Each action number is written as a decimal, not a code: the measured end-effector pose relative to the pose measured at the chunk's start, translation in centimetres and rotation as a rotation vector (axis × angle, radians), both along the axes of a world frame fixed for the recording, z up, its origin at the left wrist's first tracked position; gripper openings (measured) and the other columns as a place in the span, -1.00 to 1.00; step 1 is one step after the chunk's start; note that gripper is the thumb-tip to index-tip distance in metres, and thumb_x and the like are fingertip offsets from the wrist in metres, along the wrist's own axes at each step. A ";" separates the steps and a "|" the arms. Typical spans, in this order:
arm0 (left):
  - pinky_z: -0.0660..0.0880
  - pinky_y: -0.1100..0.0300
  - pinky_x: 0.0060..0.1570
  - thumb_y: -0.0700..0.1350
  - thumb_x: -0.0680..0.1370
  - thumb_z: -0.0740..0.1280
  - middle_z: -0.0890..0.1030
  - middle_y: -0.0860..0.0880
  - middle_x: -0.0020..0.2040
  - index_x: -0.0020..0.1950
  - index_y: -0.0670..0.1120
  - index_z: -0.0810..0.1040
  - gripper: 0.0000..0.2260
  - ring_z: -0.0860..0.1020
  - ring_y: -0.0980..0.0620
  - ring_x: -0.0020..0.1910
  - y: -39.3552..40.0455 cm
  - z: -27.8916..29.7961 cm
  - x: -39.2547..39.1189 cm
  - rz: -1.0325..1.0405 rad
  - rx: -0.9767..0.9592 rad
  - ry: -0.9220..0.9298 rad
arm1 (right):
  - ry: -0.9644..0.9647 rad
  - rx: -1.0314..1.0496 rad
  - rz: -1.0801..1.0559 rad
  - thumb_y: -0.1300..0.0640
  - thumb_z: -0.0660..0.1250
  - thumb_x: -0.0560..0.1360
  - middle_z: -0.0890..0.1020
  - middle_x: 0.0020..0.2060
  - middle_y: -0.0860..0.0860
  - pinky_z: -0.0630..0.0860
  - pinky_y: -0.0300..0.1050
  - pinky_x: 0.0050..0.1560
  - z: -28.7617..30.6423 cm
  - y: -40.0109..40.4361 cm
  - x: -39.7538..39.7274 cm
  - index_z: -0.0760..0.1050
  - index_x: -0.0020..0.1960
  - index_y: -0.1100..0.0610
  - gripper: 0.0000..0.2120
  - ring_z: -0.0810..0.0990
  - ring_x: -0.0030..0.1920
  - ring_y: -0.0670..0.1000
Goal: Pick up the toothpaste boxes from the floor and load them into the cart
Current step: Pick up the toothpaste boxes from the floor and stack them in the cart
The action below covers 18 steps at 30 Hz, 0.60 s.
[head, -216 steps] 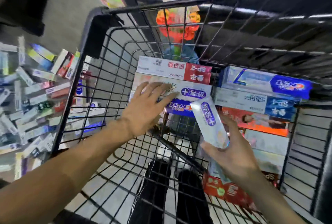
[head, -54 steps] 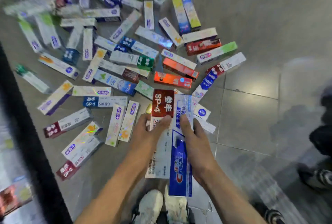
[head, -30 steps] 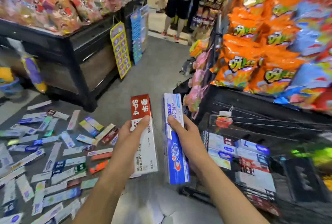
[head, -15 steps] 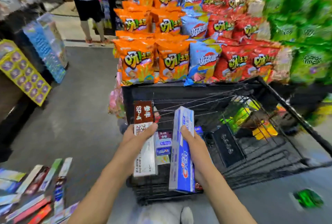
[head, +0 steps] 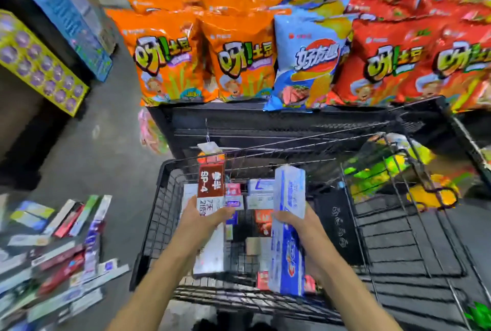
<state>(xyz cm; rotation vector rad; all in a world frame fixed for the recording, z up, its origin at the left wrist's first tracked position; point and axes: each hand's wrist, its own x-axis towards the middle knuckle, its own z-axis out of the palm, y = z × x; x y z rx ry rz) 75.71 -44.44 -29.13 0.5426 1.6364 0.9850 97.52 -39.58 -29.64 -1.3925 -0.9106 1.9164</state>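
Head view: a red-and-white toothpaste box (head: pixel 211 190) gripped in the left hand (head: pixel 202 220) and a blue one (head: pixel 288 229) gripped in the right hand (head: pixel 305 227) hover over the black wire cart (head: pixel 159 213), long axes pointing away toward shelved snack bags (head: pixel 239 57). More boxes (head: pixel 61 253) litter the grey floor (head: pixel 106 160) at left.

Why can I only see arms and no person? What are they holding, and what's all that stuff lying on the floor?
The camera sits on the person's head and looks down, so you only see their arms. The left hand holds a red and white toothpaste box. The right hand holds a blue and white toothpaste box. Both boxes are over a black wire cart, which already has some boxes inside. On the grey floor to the left lie many more toothpaste boxes, waiting to be picked up. Behind the cart are big orange, blue and red snack bags on a shop display.
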 end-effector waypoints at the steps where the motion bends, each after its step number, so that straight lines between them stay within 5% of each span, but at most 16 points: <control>1: 0.55 0.08 0.03 -0.05 0.42 0.59 0.73 0.07 0.01 0.20 0.04 0.55 -0.60 0.68 0.04 0.02 0.2 -1.1 -0.5 0.012 -0.017 0.026 | -0.001 0.006 0.032 0.12 0.49 0.33 0.68 0.07 0.16 0.61 0.15 -0.02 -1.1 0.5 -0.2 0.51 0.29 0.05 -0.47 0.67 -0.03 0.16; 5: 0.53 0.17 -0.05 -0.11 0.47 0.54 0.72 0.21 -0.13 0.15 0.04 0.56 -0.70 0.67 0.19 -0.13 0.7 -5.5 -2.0 0.052 -0.060 0.131 | -0.049 -0.060 0.088 -0.01 0.60 0.25 0.66 0.21 0.03 0.62 0.15 0.09 -6.4 2.0 -1.1 0.35 0.46 -0.04 -0.16 0.67 0.12 0.13; 8: 0.54 0.17 -0.02 -0.09 0.47 0.54 0.73 0.15 -0.06 0.21 0.04 0.55 -0.65 0.68 0.10 -0.04 1.0 -9.4 -2.8 -0.007 -0.092 0.147 | -0.103 -0.085 0.115 -0.19 0.69 0.09 0.49 0.43 0.00 0.51 0.25 0.29 -10.8 3.0 -2.3 0.17 0.56 -0.09 0.17 0.54 0.34 0.14; 10: 0.52 0.27 -0.10 -0.01 0.43 0.57 0.73 0.11 -0.01 0.21 0.06 0.54 -0.60 0.68 0.10 -0.03 1.5 -12.0 -3.6 -0.083 -0.096 0.175 | -0.150 -0.083 0.154 -0.09 0.66 0.24 0.53 0.37 -0.01 0.55 0.16 0.25 -13.4 3.8 -3.1 0.23 0.51 -0.05 -0.03 0.57 0.30 0.05; 12: 0.52 0.31 -0.12 0.03 0.41 0.56 0.71 0.05 0.02 0.20 0.11 0.51 -0.58 0.67 0.07 -0.01 1.8 -15.2 -4.3 -0.157 -0.114 0.244 | -0.196 -0.030 0.205 0.21 0.54 0.43 0.68 0.04 -0.12 0.60 -0.19 -0.02 -16.1 4.7 -3.7 0.39 0.28 -0.03 -0.47 0.67 -0.01 -0.17; 13: 0.52 0.31 -0.08 -0.04 0.44 0.56 0.70 0.04 0.05 0.22 0.13 0.47 -0.57 0.66 0.09 0.02 1.8 -16.7 -4.4 -0.185 -0.119 0.255 | -0.216 -0.007 0.221 0.27 0.52 0.44 0.68 -0.07 -0.17 0.56 -0.31 -0.13 -17.2 5.1 -3.9 0.41 0.21 -0.02 -0.54 0.66 -0.11 -0.21; 16: 0.48 0.38 -0.11 -0.21 0.45 0.55 0.67 0.17 -0.01 0.30 0.17 0.31 -0.40 0.63 0.29 -0.08 1.3 -21.2 -5.2 -0.302 -0.144 0.316 | -0.281 0.084 0.270 0.14 0.50 0.33 0.67 0.02 -0.05 0.51 -0.38 -0.13 -20.1 6.0 -4.7 0.45 0.23 0.02 -0.50 0.64 -0.06 -0.17; 18: 0.50 0.23 -0.13 -0.07 0.40 0.56 0.64 0.21 -0.07 0.26 0.17 0.29 -0.41 0.61 0.28 -0.10 0.7 -23.9 -5.8 -0.497 -0.184 0.452 | -0.289 0.114 0.305 0.12 0.50 0.35 0.65 0.08 0.05 0.51 -0.34 -0.13 -22.0 6.0 -4.9 0.42 0.28 0.09 -0.46 0.61 -0.05 -0.09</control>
